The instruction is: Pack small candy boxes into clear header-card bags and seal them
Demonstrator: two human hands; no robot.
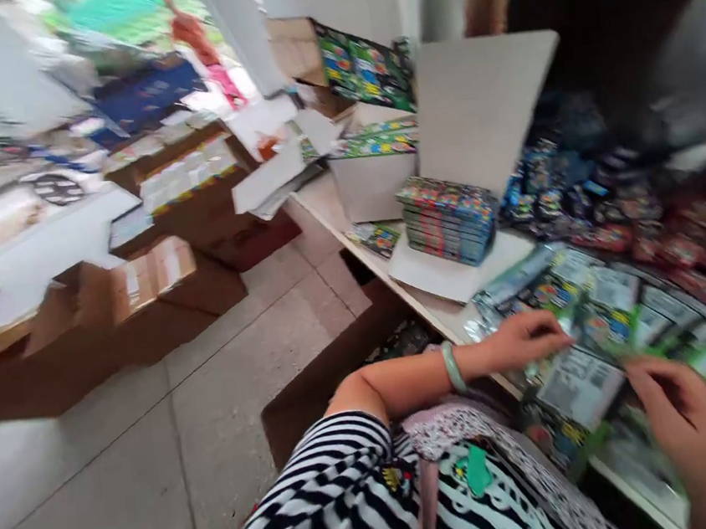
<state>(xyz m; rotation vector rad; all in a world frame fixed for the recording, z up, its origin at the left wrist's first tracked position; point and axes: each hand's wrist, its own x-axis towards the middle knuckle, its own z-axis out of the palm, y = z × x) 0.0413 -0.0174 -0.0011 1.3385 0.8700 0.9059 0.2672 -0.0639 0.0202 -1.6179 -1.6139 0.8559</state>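
Observation:
At the table's right part, my left hand (522,341), with a pale green bangle (454,367) at the wrist, is closed with its fingertips on the upper edge of a printed plastic packet (584,387). The packet has a grey text panel and a colourful lower part. My right hand (690,410) is slightly blurred and pinches the same packet near its right corner. More flat packets (667,316) lie in overlapping rows just beyond both hands. Left of them, a stack of colourful printed packs (447,219) stands on white card (421,278).
Dark and red wrapped packets (598,197) are heaped at the back right. An open white box (376,186) stands farther along the table. Below the table edge is an open carton (315,386). Brown cartons (165,276) line the floor at left; a person (197,41) is outside.

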